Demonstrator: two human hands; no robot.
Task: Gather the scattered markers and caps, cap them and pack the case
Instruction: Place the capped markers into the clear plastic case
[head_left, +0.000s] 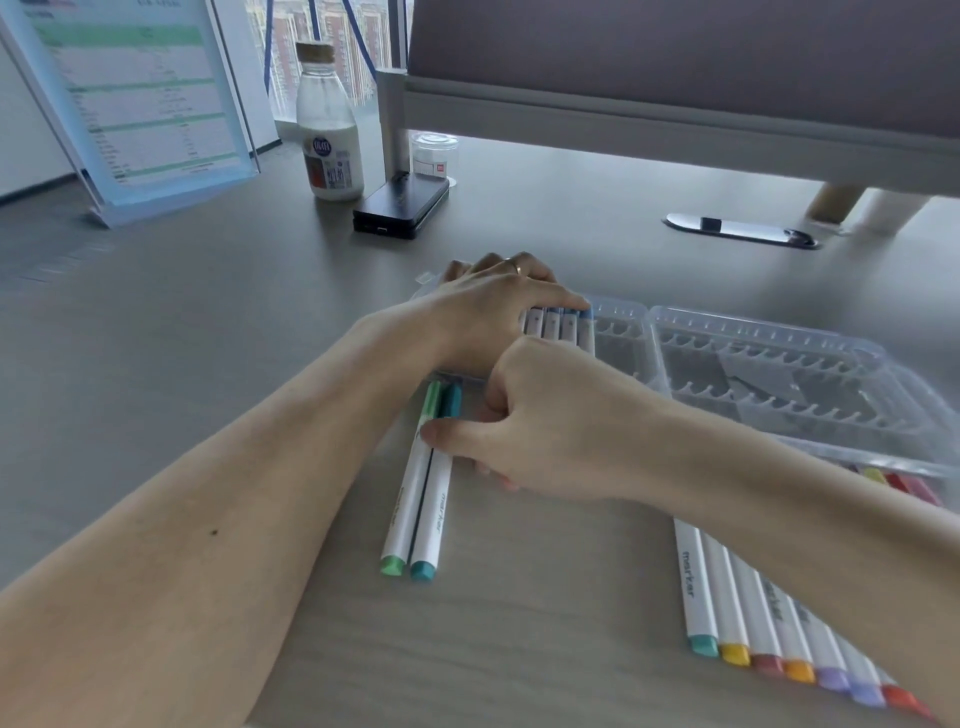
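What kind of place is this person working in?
Likely an office: the grey desk has a fabric divider panel and a cable port, and a printed chart stands in a clear holder.

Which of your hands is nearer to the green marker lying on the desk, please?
Right. The right hand has its thumb on the green marker, beside the teal marker. The left hand is farther back, resting flat on the markers already in the case.
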